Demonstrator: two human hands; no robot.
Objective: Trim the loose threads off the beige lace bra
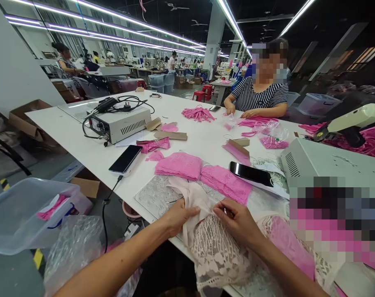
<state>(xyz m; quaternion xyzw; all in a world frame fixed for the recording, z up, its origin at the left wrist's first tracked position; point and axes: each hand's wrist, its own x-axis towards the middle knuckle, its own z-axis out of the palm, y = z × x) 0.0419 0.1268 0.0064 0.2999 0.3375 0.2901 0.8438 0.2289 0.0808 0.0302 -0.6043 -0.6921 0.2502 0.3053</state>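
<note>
A cream garment with lace netting [220, 243] hangs over the table's front edge, its plain cloth band draped across a grey mottled board [146, 194]. My left hand [179, 215] grips the band, thumb on top and fingers underneath. Close by on the right, my right hand [238, 218] pinches the edge of the same garment between thumb and forefinger. Something small and dark shows at its curled fingers, too little to name. Just beyond both hands lie two stacks of pink lace pieces, one left [178, 166] and one right [226, 182].
Phones lie on the left [125, 159] and right [254, 174]. A grey box-shaped machine [122, 123] with coiled cables stands at back left, another [332, 161] at right. Across the table a person in a striped top [258, 97] handles pink straps. A clear bin [29, 210] sits at left.
</note>
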